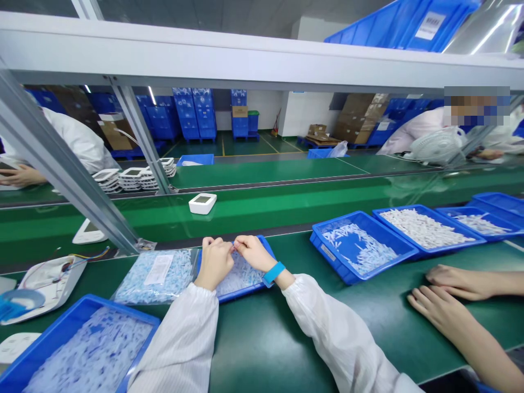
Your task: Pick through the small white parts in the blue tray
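Blue plastic tray (242, 294) sits directly under your hands, on the green desk (262, 344). Small translucent pieces (242, 274) lie loose in it.

Your left hand (216, 263) and right hand (254, 254) meet over the tray, fingers narrow, fingertips pinched close together. Can't tell if a piece sits between them; too small and partly hidden by your own fingers.

Progress, my read: mid-handling, both hands busy on one spot. Plenty of loose pieces in the tray, so lots left on that count. Can't split finished from unfinished at this size. The clear bag (182, 275) just left of your hands looks well filled with pale-blue pieces. Lower left of them, a larger tray (123, 310) holds more translucent pieces, spread over most of its floor. Right of your hands, past a gap, another tray (346, 272) has light-blue pieces heaped toward its right side.

Orientation: tray's near edge runs left to right, tilting away from you at the right end. Your hands and sleeve cover too much to call its long axis. Pieces in it look jumbled, no common direction. Anything at your fingertips: axis not readable.

Well right of your hands, a co-worker's hands (444, 308) rest on the desk.
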Available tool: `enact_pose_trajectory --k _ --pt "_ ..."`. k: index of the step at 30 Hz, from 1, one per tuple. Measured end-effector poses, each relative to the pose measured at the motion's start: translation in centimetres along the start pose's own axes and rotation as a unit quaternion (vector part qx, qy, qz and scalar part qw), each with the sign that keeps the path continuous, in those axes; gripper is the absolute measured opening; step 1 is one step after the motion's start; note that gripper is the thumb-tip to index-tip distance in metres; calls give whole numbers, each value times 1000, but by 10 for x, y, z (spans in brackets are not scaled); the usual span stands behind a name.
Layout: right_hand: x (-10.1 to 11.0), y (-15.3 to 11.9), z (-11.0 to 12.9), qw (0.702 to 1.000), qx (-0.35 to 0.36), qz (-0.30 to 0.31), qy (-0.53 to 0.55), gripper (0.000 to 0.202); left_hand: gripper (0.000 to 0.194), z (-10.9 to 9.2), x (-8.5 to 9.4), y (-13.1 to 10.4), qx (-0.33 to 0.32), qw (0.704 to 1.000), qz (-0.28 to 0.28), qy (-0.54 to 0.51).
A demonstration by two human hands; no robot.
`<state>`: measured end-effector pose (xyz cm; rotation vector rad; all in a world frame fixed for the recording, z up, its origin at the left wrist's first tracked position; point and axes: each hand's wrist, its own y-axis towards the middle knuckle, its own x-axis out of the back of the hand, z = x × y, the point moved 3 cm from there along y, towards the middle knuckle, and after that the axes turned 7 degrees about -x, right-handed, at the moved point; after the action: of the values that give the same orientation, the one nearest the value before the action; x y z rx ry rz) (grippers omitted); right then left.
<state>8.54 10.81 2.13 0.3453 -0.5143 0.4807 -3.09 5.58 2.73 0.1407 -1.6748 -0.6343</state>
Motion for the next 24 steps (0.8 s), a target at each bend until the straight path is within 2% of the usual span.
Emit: enact_pose_trajectory --k 13,19,24 --pt "-5 -2 5 998 2 -16 -53 26 24 -5 2 0 -9 999 6 40" --pt "-9 1 0 995 7 -30 96 27 22 -4 7 -1 25 997 -44 52" --pt "-13 7 -14 983 -15 -34 178 39 21 0 4 -2 19 997 -64 42"
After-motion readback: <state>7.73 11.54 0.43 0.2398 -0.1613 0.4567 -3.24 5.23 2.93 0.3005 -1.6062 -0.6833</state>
